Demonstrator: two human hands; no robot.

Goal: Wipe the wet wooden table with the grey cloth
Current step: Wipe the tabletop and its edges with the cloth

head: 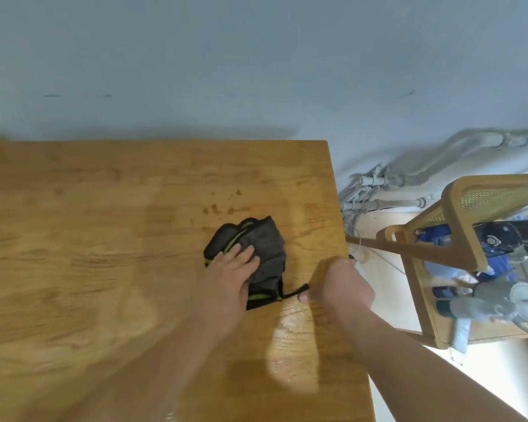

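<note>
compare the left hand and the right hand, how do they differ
The left hand lies flat, fingers straight, on the grey cloth; the right hand is curled, beside the cloth. The left sits further in on the wooden table, the right by its right edge. Both rest on the table.

Two arms of one person fill the lower frame, both bare from forearm to fingertip. The left forearm [165, 345] looms broad in the wide-angle lens and is smeared by motion blur, with a small bright glint on it near the bottom of the frame. The left hand [229, 275] shows four fingers [243, 253] and soft knuckles. The right forearm [409, 354] is sharper, its outer edge catching light. The right hand [345, 287] shows rounded knuckles and a short, pale thumbnail [304, 298].
</note>
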